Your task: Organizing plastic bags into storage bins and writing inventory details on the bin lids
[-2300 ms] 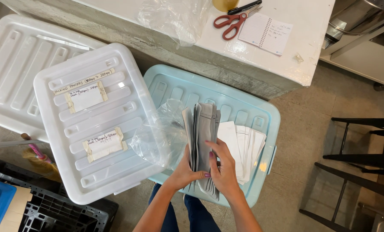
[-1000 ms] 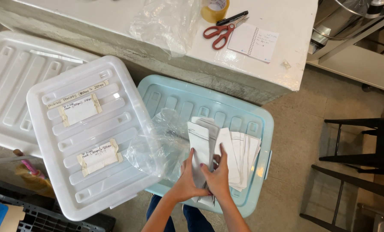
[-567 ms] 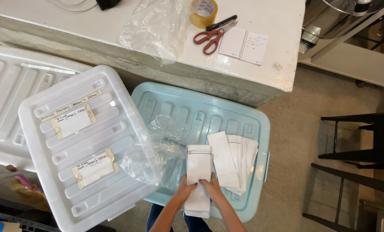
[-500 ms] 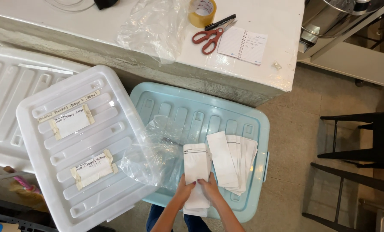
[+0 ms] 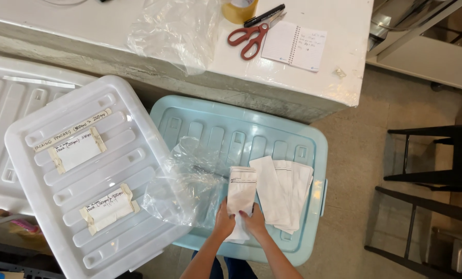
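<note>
Both hands hold one white pouch on the blue lid.

The left hand [image 5: 223, 223] and right hand [image 5: 253, 222] each grip the white pouch [image 5: 240, 195] by its lower end; it lies on the blue lid [image 5: 210, 124], just left of the fanned pouch stack [image 5: 285, 194], beside the clear bag [image 5: 187, 183].

White pouch [image 5: 240, 194] held flat on a pale blue bin lid [image 5: 210, 132]

The pouch was a slim white rectangle with a dark zip line near its top edge, lying lengthwise and face up. Its lower end sat under both hands, left hand [image 5: 223, 225] and right hand [image 5: 254, 223]. Just to its right lay a fanned stack of similar white pouches [image 5: 285, 194], overlapping one another on the same lid.
</note>
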